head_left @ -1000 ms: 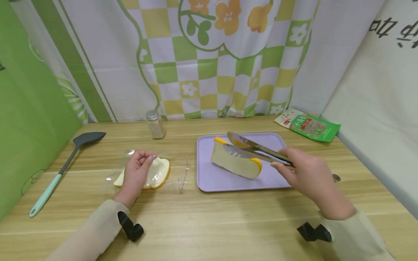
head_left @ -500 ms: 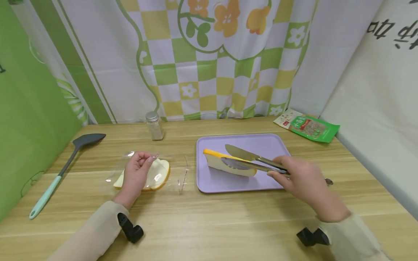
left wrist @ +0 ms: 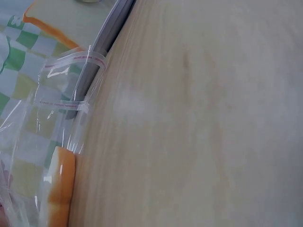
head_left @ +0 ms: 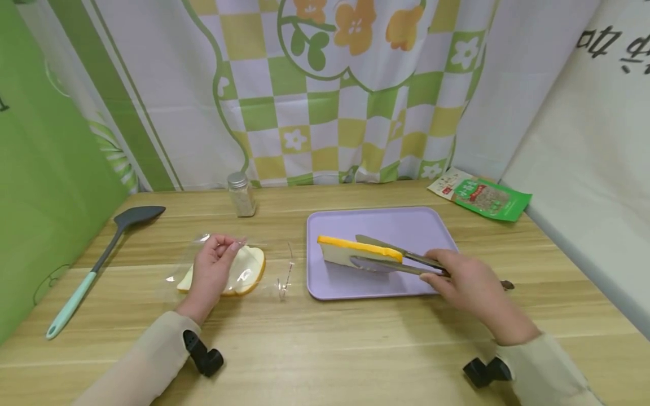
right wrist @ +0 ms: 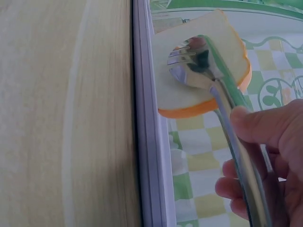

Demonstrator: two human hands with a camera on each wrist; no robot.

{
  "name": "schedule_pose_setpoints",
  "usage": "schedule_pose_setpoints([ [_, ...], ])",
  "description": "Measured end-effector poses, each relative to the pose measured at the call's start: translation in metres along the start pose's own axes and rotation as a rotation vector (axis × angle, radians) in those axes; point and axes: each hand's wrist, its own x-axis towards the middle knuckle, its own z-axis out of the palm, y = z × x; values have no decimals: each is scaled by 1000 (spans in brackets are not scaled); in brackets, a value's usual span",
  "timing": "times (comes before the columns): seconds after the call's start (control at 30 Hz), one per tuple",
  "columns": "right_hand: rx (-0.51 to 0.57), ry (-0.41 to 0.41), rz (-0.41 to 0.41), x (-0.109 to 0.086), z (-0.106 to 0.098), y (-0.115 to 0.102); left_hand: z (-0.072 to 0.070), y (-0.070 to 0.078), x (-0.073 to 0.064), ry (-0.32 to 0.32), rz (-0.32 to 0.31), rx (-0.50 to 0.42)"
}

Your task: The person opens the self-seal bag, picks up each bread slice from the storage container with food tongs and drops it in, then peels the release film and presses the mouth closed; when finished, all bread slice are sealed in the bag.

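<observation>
My left hand pinches the upper layer of a clear plastic bag between thumb and fingers. Inside the bag lies a slice of bread, pale with a brown-orange crust. The bag's opening points right, towards a purple tray. Metal tongs are held in my right hand, thumb on one arm and fingers curled round the other. Their scalloped ends clamp a second bread slice, which stands on edge over the tray, crust upward. The left wrist view shows only a sliver of my left hand.
A spatula with a mint handle lies at the far left. Behind the bag stands a small spice jar. A green packet lies at the back right. A patterned curtain hangs along the table's back edge.
The tongs have lowered and turned the bread slice from a tilted, face-showing pose to one standing on edge, crust up. My right hand moved slightly down with it. My left hand stays put.
</observation>
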Motion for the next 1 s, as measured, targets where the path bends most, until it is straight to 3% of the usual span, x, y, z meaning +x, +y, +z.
schedule_pose_setpoints([
  [0.2, -50, 15, -25, 0, 0, 0, -4, 5, 2, -47, 114, 129],
  [0.43, -10, -76, 110, 0, -4, -2, -11, 13, 4, -178, 248, 353],
  [0.6, 20, -97, 177, 1, -6, -2, -19, 15, 6, -255, 294, 428],
  [0.7, 114, -118, 221, 4, -6, -4, -23, 16, 7, -277, 315, 411],
  [0.87, 413, -217, 334, 13, 0, -17, -28, 19, 10, -289, 356, 433],
  [1.0, 597, -323, 384, 19, 9, -31, -31, 20, 11, -305, 337, 470],
])
